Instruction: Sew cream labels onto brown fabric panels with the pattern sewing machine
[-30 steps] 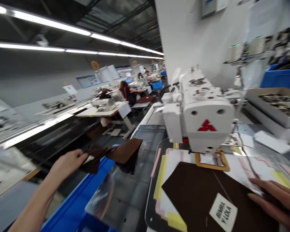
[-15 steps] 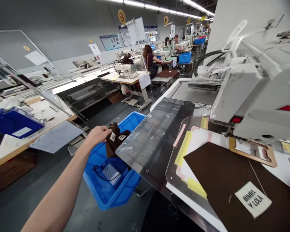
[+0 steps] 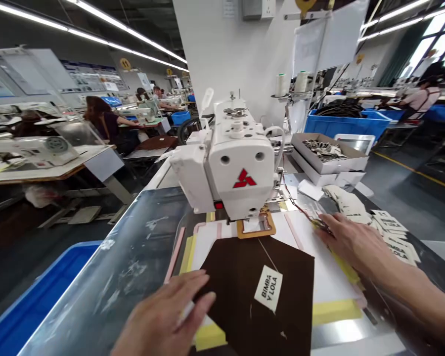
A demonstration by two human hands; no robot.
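A dark brown fabric panel lies on the white template under the sewing machine head. On the panel is a cream label reading "BIMBA Y LOLA", tilted, with a loose thread above it. My left hand is at the panel's left edge, fingers stretched and thumb apart, holding nothing. To the right, my right hand has its fingers closed around a small metal tool that looks like thread snips, partly hidden by the fingers. A brass-coloured clamp frame sits at the panel's far edge.
Loose cream labels lie in a pile beyond my right hand. Behind them stands an open cardboard box of striped pieces. A blue bin is low at the left, below the metal table edge. Other people work at machines farther back.
My view has swung right from the blue bin to the machine. My left hand has let go of the brown labelled pieces in the bin and come to the panel. My right hand is now in view.
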